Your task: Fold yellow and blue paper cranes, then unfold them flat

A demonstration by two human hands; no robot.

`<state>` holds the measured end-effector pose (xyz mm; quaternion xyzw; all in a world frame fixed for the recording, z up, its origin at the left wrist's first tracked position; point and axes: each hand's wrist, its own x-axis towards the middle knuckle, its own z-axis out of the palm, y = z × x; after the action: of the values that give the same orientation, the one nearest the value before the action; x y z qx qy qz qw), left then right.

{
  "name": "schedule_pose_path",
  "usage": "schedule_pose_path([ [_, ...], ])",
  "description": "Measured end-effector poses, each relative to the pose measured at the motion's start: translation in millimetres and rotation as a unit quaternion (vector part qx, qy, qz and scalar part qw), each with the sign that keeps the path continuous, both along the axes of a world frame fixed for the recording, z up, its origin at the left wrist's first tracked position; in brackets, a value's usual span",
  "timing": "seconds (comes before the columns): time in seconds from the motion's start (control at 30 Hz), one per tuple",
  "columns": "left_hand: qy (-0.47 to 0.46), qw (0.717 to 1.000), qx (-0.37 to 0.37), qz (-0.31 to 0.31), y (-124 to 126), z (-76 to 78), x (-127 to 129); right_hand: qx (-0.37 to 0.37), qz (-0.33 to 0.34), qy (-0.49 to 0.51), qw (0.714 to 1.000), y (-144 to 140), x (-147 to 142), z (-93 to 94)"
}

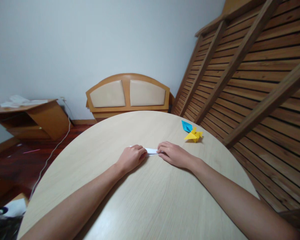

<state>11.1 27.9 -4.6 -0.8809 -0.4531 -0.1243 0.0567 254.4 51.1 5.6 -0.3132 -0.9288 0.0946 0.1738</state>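
Observation:
A narrow strip of folded white paper (152,151) lies on the round, pale wood table (150,193). On its left end rests my left hand (133,158), the fingers curled and pressed down over the paper. My right hand (173,154) pinches the right end, thumb and fingers closed on it. Only the middle of the strip shows between the hands; most of the rest is hidden under my fingers. Beyond my right hand sit a yellow origami figure (193,135) and, touching or just behind it, a blue origami piece (187,126).
Behind the table stands a headboard (127,91) with two cream panels. A slatted wooden frame (242,80) leans along the right side. To the left are a low cabinet (43,116) with white sheets on top and a white cable (55,150) across the dark floor.

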Motion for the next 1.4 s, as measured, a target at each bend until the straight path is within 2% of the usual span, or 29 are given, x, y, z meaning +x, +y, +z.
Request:
schedule_pose_path([
  [0.47, -0.010, 1.000, -0.006, 0.002, 0.4, -1.4, -0.4, 0.028, -0.022, -0.010, 0.999, 3.6, 1.3, -3.0],
  [1.4, 0.009, 1.000, -0.009, 0.014, -0.5, 0.8, 1.0, 0.011, -0.028, -0.028, 0.999, 2.9, -0.5, -0.4],
])
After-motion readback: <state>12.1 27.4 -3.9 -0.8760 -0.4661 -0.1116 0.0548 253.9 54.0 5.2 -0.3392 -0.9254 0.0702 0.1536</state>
